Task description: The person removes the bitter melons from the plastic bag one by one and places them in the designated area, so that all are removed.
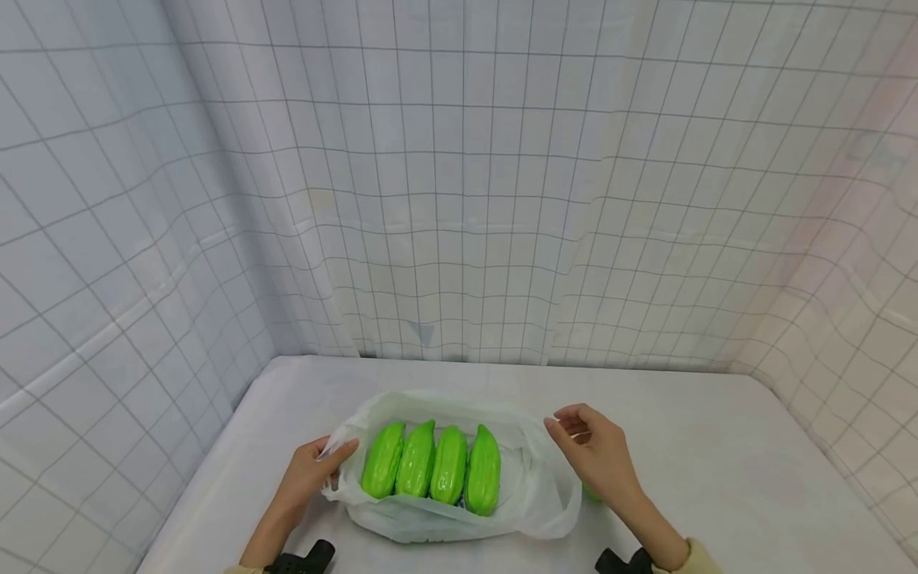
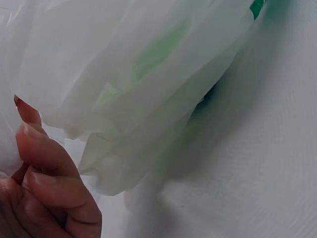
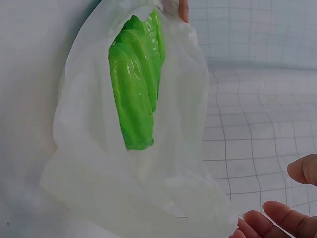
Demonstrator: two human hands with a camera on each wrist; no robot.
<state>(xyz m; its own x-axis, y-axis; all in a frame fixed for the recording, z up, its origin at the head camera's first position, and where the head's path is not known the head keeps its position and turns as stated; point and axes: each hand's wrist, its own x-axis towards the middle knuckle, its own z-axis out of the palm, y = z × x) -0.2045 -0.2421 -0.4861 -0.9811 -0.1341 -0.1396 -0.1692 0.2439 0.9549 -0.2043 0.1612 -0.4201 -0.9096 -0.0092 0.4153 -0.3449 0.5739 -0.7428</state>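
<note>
A white translucent plastic bag (image 1: 534, 510) lies with its mouth spread wide. Side by side inside it are several glossy, bright green gourd-shaped vegetables (image 1: 449, 465), ridged and pointed at one end; their exact kind is unclear. My left hand (image 1: 315, 470) pinches the bag's left rim between thumb and fingers; in the left wrist view the fingers (image 2: 49, 153) curl at the thin plastic. By the bag's right rim is my right hand (image 1: 591, 446), with a gap between thumb and fingers and nothing held. Under the right wrist, another green piece (image 1: 591, 493) shows, mostly hidden.
The white-covered table (image 1: 681, 422) extends on both sides of the bag. White curtains with a dark grid (image 1: 488, 199) surround it at the back and sides. Black wrist straps (image 1: 304, 558) sit on both forearms.
</note>
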